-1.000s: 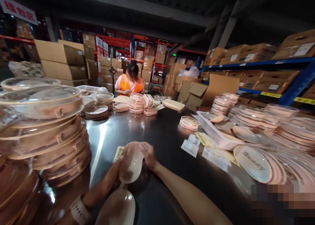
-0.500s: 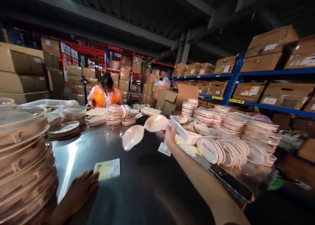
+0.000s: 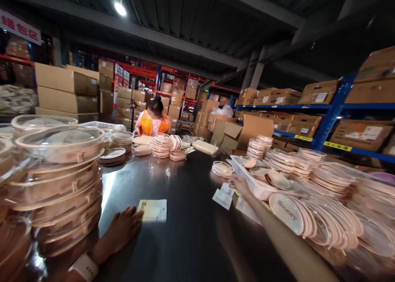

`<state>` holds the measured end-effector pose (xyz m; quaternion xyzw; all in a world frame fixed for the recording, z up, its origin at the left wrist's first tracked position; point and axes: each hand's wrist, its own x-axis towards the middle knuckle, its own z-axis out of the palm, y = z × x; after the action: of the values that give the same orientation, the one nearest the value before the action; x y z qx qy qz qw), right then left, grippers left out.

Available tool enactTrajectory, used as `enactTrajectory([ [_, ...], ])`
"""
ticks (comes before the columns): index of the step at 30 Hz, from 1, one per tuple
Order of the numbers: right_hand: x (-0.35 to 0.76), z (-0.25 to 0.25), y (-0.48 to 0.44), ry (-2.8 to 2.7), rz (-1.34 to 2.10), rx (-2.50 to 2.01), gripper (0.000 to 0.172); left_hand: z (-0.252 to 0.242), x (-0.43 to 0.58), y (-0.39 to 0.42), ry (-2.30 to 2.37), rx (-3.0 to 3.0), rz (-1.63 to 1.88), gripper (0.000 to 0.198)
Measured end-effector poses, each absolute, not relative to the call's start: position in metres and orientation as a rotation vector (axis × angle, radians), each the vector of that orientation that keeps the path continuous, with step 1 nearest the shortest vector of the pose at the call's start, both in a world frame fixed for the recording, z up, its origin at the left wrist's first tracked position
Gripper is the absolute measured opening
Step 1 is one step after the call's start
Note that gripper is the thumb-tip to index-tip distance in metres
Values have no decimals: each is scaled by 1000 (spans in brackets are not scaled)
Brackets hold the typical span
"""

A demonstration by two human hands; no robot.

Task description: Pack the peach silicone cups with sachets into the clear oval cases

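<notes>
My left hand [image 3: 119,228] lies flat on the dark table, fingers stretched out. Its fingertips touch the left edge of a pale yellow and white card packet [image 3: 154,210]. My right hand [image 3: 240,185] reaches to the near left corner of a white perforated basket [image 3: 257,186], fingers bent together at a small white card [image 3: 227,188]; their grip is partly blurred. Another white card [image 3: 222,198] lies just below. A clear-lidded peach oval case [image 3: 222,168] sits closed on the table beyond the hand. Peach shell pieces [image 3: 277,178] fill the basket.
Tall stacks of clear-lidded cases [image 3: 66,183] stand at the left. A leaning row of cases [image 3: 286,214] and more stacks [image 3: 333,179] crowd the right. Across the table sits a person in an orange vest [image 3: 154,123], near smaller stacks [image 3: 160,145].
My right hand has let go of the opened two-lobed peach case and moved to the white cards. A closed case now rests beside the basket. My left hand stays at the packet; the view turned left.
</notes>
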<state>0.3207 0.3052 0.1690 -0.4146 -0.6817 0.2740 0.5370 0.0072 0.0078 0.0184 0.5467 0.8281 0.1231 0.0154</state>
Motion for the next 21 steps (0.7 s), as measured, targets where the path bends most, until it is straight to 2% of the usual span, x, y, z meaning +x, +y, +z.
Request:
enactTrajectory([
  [5,242,84,253,-2147,756,-880,13,13,1,9,2582,1734,468,40],
  [8,217,58,222,-2428,772,-607,25,12,0,9,2588,1772,460,36],
  [13,227,50,222,-2778,615,-343,36,0,-1,11,2660,1796,523,43],
  [21,226,51,226,-2772,574,-294,36,-27,-16,13,2626,1936,822,41],
])
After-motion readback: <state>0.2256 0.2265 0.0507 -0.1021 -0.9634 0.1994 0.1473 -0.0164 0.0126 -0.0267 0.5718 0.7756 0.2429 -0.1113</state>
